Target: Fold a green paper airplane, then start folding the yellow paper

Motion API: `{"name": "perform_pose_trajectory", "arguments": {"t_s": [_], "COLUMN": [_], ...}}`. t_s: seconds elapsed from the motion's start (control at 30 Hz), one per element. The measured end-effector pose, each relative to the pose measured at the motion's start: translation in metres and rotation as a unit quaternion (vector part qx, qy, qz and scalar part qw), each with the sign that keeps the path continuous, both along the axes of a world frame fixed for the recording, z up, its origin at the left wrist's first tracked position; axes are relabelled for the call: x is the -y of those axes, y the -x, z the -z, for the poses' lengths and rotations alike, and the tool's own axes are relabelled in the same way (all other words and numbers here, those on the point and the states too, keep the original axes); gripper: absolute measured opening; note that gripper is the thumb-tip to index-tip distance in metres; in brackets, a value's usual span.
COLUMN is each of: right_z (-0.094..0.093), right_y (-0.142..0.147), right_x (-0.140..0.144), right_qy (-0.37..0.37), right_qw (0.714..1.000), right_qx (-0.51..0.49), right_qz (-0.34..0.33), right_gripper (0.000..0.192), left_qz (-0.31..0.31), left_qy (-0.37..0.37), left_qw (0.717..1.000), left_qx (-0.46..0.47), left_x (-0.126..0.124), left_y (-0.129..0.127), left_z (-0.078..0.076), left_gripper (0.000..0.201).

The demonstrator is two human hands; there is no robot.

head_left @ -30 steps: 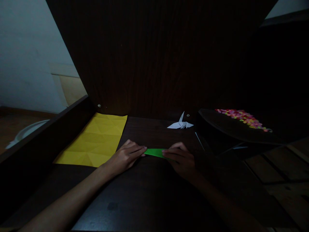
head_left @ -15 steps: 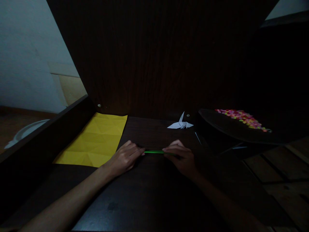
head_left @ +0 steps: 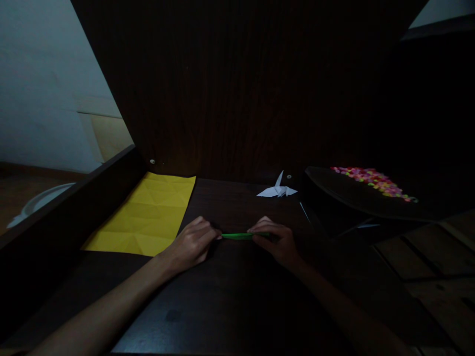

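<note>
While the light is poor, the following can be made out from the head view.

Location: the green folded paper (head_left: 242, 236) lies flat on the dark worktop (head_left: 230, 296), near the middle, between the two hands.

Left hand (head_left: 191, 242): palm down, fingers curled together, the fingertips (head_left: 216, 236) pressing the left end of the strip. Whether the thumb is under the paper, I cannot tell.

Right hand (head_left: 276, 238): palm down, fingers drawn together over the right end, covering part of it; it appears to press or pinch that end, though the exact grip is lost in shadow.

Risk, slippage: in my judgement, uneven pressure from one hand could let the narrow strip skate on the smooth worktop and skew the crease.

Risk, layers: if the folded layers shift under the fingertips, the edges could go out of line; the dim light would make that hard to notice.

Risk, tearing: a pull outward from both ends could split the paper along a fold.

Orientation: the long axis runs left to right across the view, roughly parallel to the near worktop edge; the visible left end tapers toward the left hand.

Surroundings: a creased yellow sheet (head_left: 148, 212) lies flat to the left, apart from the hands; a white paper crane (head_left: 277, 190) stands farther back; a dark tray (head_left: 352, 198) with small coloured pieces (head_left: 373, 180) sits to the right.
</note>
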State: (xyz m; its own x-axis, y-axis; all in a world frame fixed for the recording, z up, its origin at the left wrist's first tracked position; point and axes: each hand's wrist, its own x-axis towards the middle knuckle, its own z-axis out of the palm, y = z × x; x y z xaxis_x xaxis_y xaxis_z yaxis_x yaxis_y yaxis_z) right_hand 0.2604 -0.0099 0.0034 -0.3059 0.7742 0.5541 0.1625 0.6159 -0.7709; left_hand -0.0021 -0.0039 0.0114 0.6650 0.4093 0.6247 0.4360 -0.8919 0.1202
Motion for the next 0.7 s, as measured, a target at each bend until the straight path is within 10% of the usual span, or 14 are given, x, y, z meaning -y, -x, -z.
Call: {"name": "perform_pose_trajectory", "arguments": {"t_s": [0.23,0.43,0.7], "right_z": [0.003,0.010,0.014], "right_y": [-0.004,0.000,0.000], "right_x": [-0.002,-0.008,-0.010], "right_qy": [0.110,0.253,0.290], "right_qw": [0.989,0.949,0.929], "right_qx": [0.009,-0.156,-0.201], "right_qz": [0.099,0.103,0.112], "right_gripper": [0.029,0.040,0.034], "left_qz": [-0.013,-0.047,-0.035], "left_qy": [0.171,0.401,0.516], "left_qw": [0.982,0.907,0.843], "left_qx": [0.078,0.116,0.150], "left_x": [0.003,0.005,0.006], "left_y": [-0.003,-0.008,-0.013], "left_z": [-0.001,-0.006,-0.005], "left_gripper": [0.016,0.021,0.027]}}
